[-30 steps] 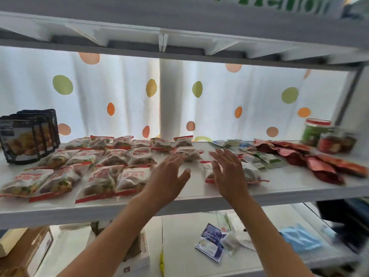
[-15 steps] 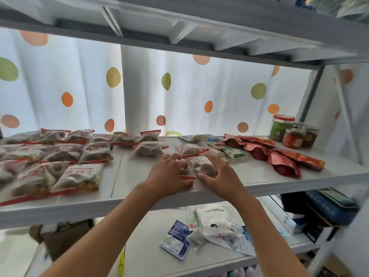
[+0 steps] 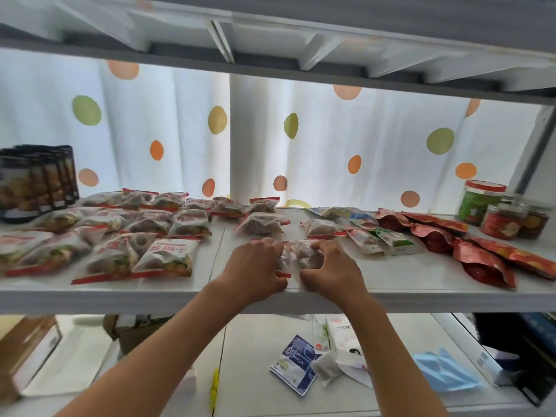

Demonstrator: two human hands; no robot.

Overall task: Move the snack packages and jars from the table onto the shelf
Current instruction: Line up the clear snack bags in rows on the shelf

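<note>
Head view, your left hand: fingers curled on the left edge of the clear snack packet, pinching it near its red seal.
Head view, your right hand: fingers curled over the right side of the same packet, thumb tucked at its near edge.
Clear snack packet: it lies on the shelf near the front edge, about mid-width, between your two hands and touching both.
Red-and-white packets: spread flat in rows over the left half of the shelf, many overlapping.
Dark pouches: standing upright in a row at the far left, against the curtain.
Small brown packets: lying just beyond your hands, towards the back.
Green-and-white packets: lying flat just right of your right hand.
Red foil packets: lying flat on the right part of the shelf, overlapping one another.
Jars: a cluster at the far right rear; the green one with a red-and-white lid stands upright behind lower red-filled ones.
Lower shelf: it carries a blue mask sachet, white wrappers and a blue face mask.
Curtain: white with coloured dots, hanging behind the shelf.
</note>
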